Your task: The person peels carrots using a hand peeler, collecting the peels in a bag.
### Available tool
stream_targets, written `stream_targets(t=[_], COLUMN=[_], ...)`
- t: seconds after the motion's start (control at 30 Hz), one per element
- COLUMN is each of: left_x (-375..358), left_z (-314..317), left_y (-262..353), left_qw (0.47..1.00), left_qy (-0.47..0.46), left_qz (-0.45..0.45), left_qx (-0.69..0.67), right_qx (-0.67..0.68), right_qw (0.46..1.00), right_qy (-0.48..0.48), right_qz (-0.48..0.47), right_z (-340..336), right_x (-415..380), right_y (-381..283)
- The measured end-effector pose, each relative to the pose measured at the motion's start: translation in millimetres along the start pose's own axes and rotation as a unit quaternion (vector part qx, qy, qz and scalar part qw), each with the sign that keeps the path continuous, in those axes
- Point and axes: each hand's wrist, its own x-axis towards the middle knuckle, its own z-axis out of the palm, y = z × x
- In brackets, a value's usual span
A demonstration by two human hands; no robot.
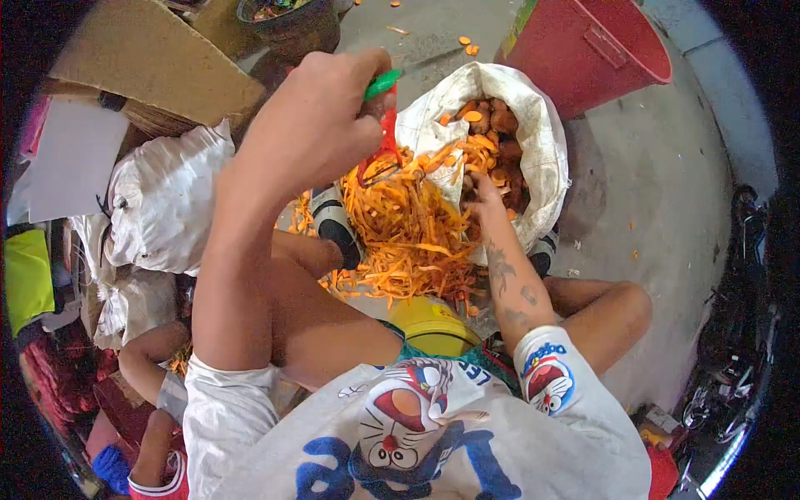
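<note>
My left hand (329, 108) is raised above the peel pile, its fingers closed around a green and red peeler (382, 86). The red part hangs down toward a heap of orange carrot peels (408, 229). My right hand (483, 193) reaches to the near edge of a white woven sack (546, 167), among peels and carrots. Its fingers are largely hidden, so what they hold, if anything, does not show. Inside the sack lie brownish carrots (502, 118) with orange cut pieces on top.
A yellow container (433, 325) stands between my legs. Behind the sack leans a red bucket (596, 54). Cardboard (158, 58) and a full white sack (171, 196) are at left, with a dark tub (292, 29) beyond. Another person's arm (154, 358) shows at lower left.
</note>
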Motion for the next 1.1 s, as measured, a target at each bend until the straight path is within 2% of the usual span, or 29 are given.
stream_targets(t=[0.07,0.1,0.13,0.2,0.23,0.27,0.3,0.33,0.37,0.43,0.53,0.6,0.67,0.77,0.8,0.87,0.93,0.97,1.03,1.1], left_x=[4,6,8,13,17,20,21,25,29,45,42,47,44,47,48,66,89,75,71,57], left_z=[1,1,3,10,18,22,23,27,33,56,57,72,79,115,123,126,122,99,109,119], left_y=[-4,-5,-5,-7,-8,-6,4,11,15,13,48,55,74,82,81,58,22,33,39,62], left_qw=[0.999,0.999,0.999,0.999,0.997,0.993,0.993,0.993,0.981,0.951,0.927,0.918,0.915,0.909,0.913,0.924,0.908,0.915,0.908,0.908], left_qy=[0.011,0.014,0.02,0.029,0.047,0.064,0.034,0.037,0.025,0.029,0.01,0.018,-0.026,-0.013,0.002,0.024,0.065,0.081,0.077,0.034], left_qz=[0.021,0.025,0.027,0.032,0.059,0.085,0.052,0.057,0.074,0.108,0.076,0.083,0.021,0.096,0.133,0.14,0.066,-0.028,-0.022,0.0], left_qx=[0.028,0.027,0.019,0.009,-0.025,-0.06,-0.097,-0.098,-0.18,-0.289,-0.367,-0.387,-0.403,-0.405,-0.384,-0.355,-0.408,-0.395,-0.412,-0.417], right_qx=[0.063,0.106,0.106,0.088,0.054,0.055,0.072,0.088,0.088,0.057,0.036,0.031,0.018,0.043,0.075,0.076,0.074,0.074,0.087,0.079], right_qw=[0.992,0.981,0.98,0.971,0.974,0.973,0.967,0.96,0.958,0.932,0.926,0.926,0.929,0.931,0.93,0.93,0.929,0.928,0.947,0.951], right_qy=[0.084,0.117,0.116,0.017,-0.015,-0.012,-0.008,-0.005,-0.007,-0.11,-0.099,-0.137,-0.176,-0.228,-0.247,-0.266,-0.298,-0.298,-0.208,-0.18], right_qz=[-0.067,-0.114,-0.119,-0.221,-0.221,-0.225,-0.245,-0.267,-0.273,-0.341,-0.362,-0.351,-0.326,-0.282,-0.261,-0.241,-0.208,-0.21,-0.228,-0.24], right_z=[39,22,14,-5,-20,-16,-2,12,19,32,58,59,66,49,48,45,41,43,50,48], right_x=[-82,-67,-75,-95,-99,-112,-138,-162,-178,-211,-272,-293,-316,-309,-309,-313,-319,-322,-324,-317], right_y=[-11,0,-3,-6,-15,-26,-48,-70,-87,-116,-138,-141,-136,-126,-123,-121,-118,-118,-119,-120])
